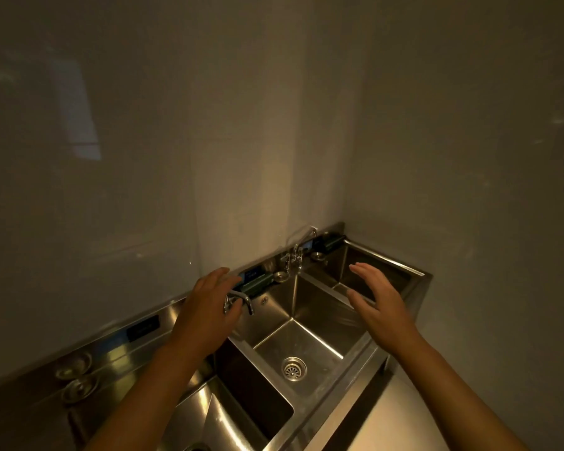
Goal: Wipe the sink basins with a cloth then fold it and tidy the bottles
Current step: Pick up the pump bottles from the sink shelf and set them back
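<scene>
Both hands [205,307] [380,301] seemingly empty above sink [326,415]

Three basins sat side by side in one steel sink unit [345,379] tucked into the corner, walls behind and to the right. The middle basin [310,340] had its drain [294,368] in the floor; the left basin [251,408] lay nearer the camera, the right basin [372,271] farthest back in the corner. On the rear ledge, one faucet [241,301] stood behind the divider of left and middle, another faucet [295,252] behind middle and right. The left hand [205,310] hung in front of the near faucet, the right hand [381,304] above the middle-right divider. Two round strainers [75,375] lay on the ledge far left.
</scene>
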`<state>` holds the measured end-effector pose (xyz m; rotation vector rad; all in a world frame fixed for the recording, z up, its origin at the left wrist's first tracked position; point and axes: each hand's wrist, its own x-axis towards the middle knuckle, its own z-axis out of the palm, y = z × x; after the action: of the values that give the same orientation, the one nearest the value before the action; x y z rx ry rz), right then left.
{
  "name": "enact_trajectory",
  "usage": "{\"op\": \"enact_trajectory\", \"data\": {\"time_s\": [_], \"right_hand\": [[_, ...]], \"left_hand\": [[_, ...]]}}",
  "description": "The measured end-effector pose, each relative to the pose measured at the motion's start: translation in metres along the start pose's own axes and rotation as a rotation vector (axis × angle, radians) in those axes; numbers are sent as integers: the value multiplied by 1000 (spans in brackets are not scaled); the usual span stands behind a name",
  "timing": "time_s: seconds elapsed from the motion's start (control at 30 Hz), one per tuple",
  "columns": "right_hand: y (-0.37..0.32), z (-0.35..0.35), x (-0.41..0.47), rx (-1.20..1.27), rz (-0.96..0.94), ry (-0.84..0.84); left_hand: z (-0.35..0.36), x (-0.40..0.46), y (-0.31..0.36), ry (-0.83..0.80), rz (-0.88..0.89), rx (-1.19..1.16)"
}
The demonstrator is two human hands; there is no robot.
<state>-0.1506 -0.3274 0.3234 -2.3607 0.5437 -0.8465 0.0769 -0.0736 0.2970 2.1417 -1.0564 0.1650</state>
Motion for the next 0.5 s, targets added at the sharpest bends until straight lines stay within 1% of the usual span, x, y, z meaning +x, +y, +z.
{"op": "enact_trajectory", "data": {"time_s": [0.2, 0.37, 0.5], "right_hand": [[11, 15, 38, -32, 22, -1], [14, 9, 78, -92, 4, 29], [18, 3, 102, -127, -17, 10]], "left_hand": [[11, 44, -24, -10, 11, 3], [16, 82, -34, 7, 7, -14], [25, 100, -35, 15, 8, -16]]}}
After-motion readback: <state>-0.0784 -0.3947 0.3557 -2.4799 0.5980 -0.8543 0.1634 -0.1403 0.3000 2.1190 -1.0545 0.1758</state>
